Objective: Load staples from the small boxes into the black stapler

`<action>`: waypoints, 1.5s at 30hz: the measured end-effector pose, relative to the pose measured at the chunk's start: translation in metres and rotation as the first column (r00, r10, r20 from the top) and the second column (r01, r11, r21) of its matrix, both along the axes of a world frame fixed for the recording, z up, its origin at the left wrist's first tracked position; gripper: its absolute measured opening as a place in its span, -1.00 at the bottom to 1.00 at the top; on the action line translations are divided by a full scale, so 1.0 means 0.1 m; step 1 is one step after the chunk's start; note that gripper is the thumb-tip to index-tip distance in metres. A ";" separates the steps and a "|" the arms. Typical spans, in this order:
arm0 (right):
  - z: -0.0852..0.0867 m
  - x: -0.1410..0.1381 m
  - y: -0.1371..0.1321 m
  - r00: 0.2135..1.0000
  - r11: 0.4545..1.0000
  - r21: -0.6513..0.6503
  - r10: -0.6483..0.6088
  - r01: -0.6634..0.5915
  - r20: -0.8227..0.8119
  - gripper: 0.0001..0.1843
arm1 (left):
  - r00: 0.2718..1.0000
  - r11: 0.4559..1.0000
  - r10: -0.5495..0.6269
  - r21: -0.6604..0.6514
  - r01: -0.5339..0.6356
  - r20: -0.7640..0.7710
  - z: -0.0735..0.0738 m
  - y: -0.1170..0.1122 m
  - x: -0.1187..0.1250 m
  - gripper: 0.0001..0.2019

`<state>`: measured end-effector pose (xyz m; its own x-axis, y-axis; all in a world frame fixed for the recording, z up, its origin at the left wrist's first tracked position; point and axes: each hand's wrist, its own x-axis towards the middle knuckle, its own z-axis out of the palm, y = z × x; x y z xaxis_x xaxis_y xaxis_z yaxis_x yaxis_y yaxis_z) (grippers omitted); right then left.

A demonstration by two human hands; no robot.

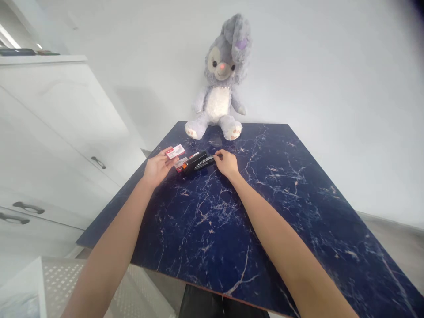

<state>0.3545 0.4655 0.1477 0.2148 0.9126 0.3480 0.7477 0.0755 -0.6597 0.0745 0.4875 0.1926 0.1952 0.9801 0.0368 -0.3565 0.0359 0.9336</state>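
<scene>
A black stapler (198, 162) lies on the dark blue marble table (251, 212), its top swung open. My right hand (226, 163) rests at the stapler's right end, fingers pinched on its tip. My left hand (158, 168) holds a small red and white staple box (175, 152) between thumb and fingers, just left of the stapler. A second small red box (181, 164) lies on the table against the stapler's left end.
A grey and white plush rabbit (221, 79) sits at the table's far edge against the white wall. White cabinets with dark handles (98, 162) stand to the left. A white perforated surface (62, 282) is at the lower left.
</scene>
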 end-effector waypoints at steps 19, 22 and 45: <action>-0.04 -0.05 -0.05 0.979 0.990 0.094 0.091 -0.109 0.184 -0.85 | 0.997 0.998 0.053 0.033 -0.052 -0.048 0.00 0.00 0.04 -0.66; -0.03 -0.04 -0.05 0.981 0.989 0.103 0.083 -0.102 0.177 -0.87 | 0.996 0.998 0.065 0.017 -0.064 -0.056 -0.01 0.00 0.04 -0.65; -0.01 -0.05 -0.10 0.985 0.989 0.026 -0.150 0.148 0.085 -0.59 | 0.902 0.912 0.364 0.286 -0.294 -0.232 -0.17 0.13 0.05 -0.61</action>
<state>0.3497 0.4559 0.1471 0.3163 0.8656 0.3881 0.8056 -0.0290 -0.5918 0.0796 0.5004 0.1759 -0.1007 0.9578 0.2693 -0.0377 -0.2741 0.9610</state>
